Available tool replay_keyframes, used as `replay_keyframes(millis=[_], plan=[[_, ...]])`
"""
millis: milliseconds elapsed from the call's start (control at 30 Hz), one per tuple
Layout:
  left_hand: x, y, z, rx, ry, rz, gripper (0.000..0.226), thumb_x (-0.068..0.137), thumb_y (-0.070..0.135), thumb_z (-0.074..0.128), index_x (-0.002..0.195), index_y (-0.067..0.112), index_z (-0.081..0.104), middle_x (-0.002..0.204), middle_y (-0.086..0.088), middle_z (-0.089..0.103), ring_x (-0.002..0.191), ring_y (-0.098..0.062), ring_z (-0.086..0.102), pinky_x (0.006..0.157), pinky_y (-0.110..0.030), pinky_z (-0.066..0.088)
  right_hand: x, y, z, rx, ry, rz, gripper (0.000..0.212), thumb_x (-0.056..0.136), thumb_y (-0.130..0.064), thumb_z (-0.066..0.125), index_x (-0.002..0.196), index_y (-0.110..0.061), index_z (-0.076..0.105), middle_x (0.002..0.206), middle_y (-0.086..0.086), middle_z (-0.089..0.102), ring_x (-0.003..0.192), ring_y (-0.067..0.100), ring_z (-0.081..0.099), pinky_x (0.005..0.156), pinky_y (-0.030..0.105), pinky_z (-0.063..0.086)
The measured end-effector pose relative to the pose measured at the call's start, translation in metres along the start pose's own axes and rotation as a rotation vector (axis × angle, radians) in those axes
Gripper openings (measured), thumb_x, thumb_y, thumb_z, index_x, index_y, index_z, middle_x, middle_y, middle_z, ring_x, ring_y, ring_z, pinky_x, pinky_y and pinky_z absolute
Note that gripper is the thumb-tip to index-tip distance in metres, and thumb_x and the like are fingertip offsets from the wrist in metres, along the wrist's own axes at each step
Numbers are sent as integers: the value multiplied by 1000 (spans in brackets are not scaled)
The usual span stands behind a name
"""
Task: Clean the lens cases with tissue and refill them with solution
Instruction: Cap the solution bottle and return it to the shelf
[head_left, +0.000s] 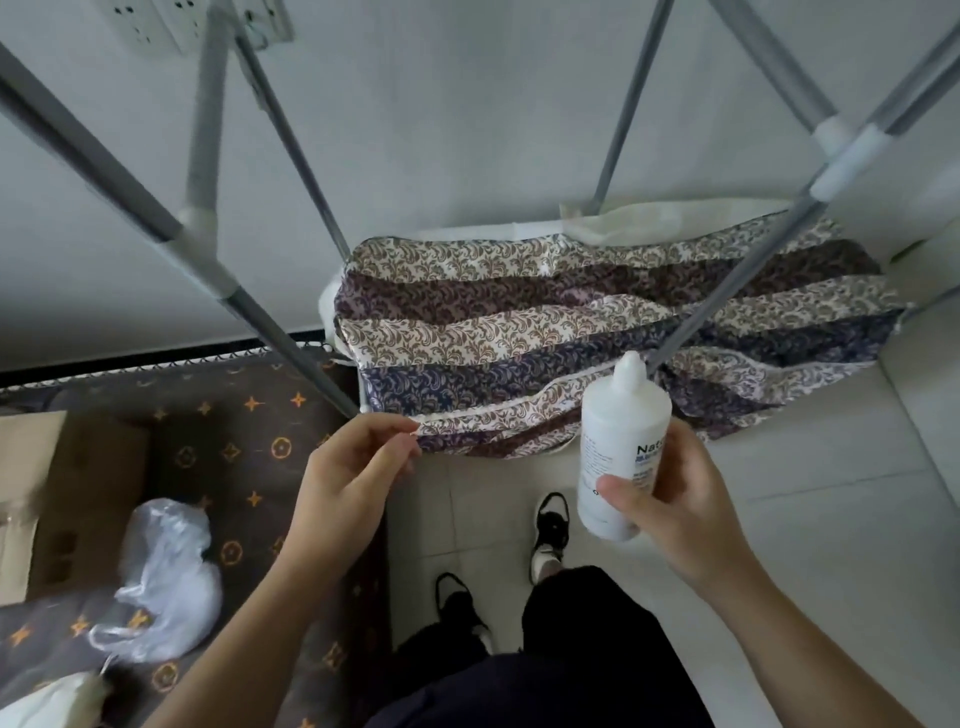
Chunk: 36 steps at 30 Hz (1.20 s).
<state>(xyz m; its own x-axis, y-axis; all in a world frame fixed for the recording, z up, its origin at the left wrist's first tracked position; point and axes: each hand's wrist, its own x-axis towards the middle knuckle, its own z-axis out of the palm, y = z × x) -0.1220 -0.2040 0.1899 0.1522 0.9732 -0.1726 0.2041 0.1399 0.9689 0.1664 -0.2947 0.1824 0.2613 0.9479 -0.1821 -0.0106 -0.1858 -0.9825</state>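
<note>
Solution bottle is gripped round its lower body by the right hand, thumb across the front, forearm raised from the lower right; it is held in the air above the tiled floor, long axis near upright, its capped nozzle pointed up and away; the left hand is held alongside, fingers loosely curled with fingertips close together, whether something is pinched cannot be told; beyond, a patterned cloth bag is seen beneath grey rack poles.

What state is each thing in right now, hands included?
Solution bottle: upright, cap on, held off the floor.
Right hand: grips the bottle.
Left hand: fingers loosely curled; whether it holds anything is unclear.
Plastic bag: crumpled.
Cardboard box: open.
</note>
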Motion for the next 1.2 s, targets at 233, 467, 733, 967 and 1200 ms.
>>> replay_keyframes(millis=[233, 467, 733, 967, 1200], plan=[[96, -8, 15, 96, 91, -52, 15, 89, 30, 63, 98, 33, 74, 87, 0, 76, 79, -11, 69, 75, -23, 56, 122, 23, -26, -62, -25, 28, 66, 65, -40, 86, 125, -45, 57, 119, -7, 70, 107, 14, 69, 78, 26, 58], [195, -49, 43, 200, 43, -130, 31, 81, 54, 62, 108, 41, 71, 94, 5, 74, 86, -15, 71, 80, -37, 57, 278, 78, -35, -185, -33, 45, 73, 58, -47, 87, 124, -45, 55, 119, -16, 64, 111, 9, 64, 85, 31, 57], [292, -121, 55, 232, 109, -156, 33, 81, 59, 63, 108, 42, 70, 91, 2, 75, 82, -30, 69, 74, -53, 58, 442, 178, -23, -359, 57, 82, 72, 63, -41, 87, 117, -57, 43, 115, -26, 55, 97, -16, 58, 77, 22, 48], [331, -179, 71, 209, 140, -183, 25, 81, 55, 63, 103, 46, 71, 92, 5, 76, 78, -22, 70, 70, -37, 60, 525, 266, -21, -445, 92, 137, 76, 64, -40, 88, 129, -47, 49, 128, -15, 55, 108, 5, 57, 89, 32, 49], [344, -190, 87, 192, 107, -167, 26, 80, 52, 62, 102, 43, 72, 86, -3, 73, 78, -40, 65, 70, -60, 56, 541, 289, -13, -364, 90, 114, 73, 72, -30, 86, 133, -42, 48, 129, -12, 54, 113, 7, 54, 87, 19, 43]])
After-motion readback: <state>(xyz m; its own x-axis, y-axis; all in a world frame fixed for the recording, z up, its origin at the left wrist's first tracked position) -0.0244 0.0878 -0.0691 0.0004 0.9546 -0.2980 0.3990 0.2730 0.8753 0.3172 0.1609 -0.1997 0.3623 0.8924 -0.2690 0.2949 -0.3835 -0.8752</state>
